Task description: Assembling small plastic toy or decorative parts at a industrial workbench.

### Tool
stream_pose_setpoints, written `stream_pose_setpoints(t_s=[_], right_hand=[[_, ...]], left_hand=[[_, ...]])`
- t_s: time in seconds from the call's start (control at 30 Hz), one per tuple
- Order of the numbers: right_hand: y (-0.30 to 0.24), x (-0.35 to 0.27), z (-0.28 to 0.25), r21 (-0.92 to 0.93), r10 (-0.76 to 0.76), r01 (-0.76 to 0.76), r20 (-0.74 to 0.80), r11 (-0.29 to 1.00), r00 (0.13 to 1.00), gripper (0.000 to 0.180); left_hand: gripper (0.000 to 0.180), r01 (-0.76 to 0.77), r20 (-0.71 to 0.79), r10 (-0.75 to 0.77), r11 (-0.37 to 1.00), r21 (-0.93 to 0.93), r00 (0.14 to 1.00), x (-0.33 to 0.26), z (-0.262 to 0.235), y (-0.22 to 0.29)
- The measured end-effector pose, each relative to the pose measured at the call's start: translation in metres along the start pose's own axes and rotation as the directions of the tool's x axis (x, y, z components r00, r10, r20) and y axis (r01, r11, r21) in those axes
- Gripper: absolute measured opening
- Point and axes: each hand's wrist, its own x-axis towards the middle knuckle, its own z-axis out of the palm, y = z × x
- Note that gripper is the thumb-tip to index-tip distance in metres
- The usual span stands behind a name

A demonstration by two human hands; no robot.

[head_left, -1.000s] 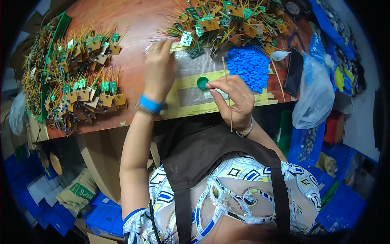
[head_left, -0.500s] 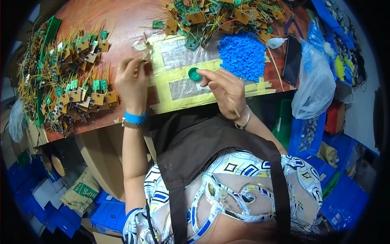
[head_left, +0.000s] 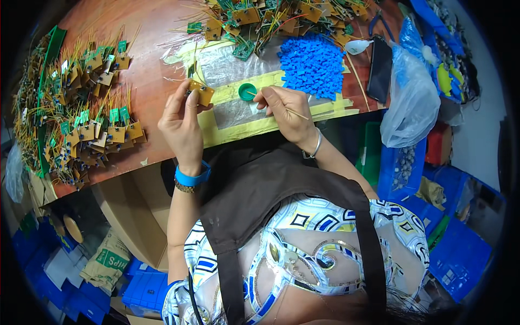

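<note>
My left hand pinches a brown circuit board between thumb and fingers, its flat face turned up over the table. In my right hand is a thin wooden stick, held like a pen. The stick's tip reaches into a small round green cap that sits on the taped work area. What the cap holds is too small to tell. Just beyond my right hand lies a heap of small blue plastic pieces.
Wired circuit boards stand in rows at the left, beside a green divider. Another heap of boards lies at the back. At the right are a black phone-like slab, a white squeeze bottle, pliers and a plastic bag.
The left hand has turned, and the brown board now shows in it. My right hand has shifted slightly left, with the stick's tip now in the green cap.
</note>
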Motion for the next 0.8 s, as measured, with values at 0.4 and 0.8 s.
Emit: stream_pose_setpoints(t_s=[0.4,0.8], right_hand=[[-0.029,-0.002,-0.001,0.256,-0.120,0.095,0.082,0.962,0.989,0.049],[-0.026,0.001,-0.001,0.190,-0.160,0.138,0.104,0.972,0.982,0.036]], left_hand=[[0.047,0.456,0.329,-0.382,0.870,-0.185,0.863,-0.018,0.016,0.009],[0.047,0.442,0.361,-0.344,0.866,-0.235,0.867,-0.021,0.019,0.012]])
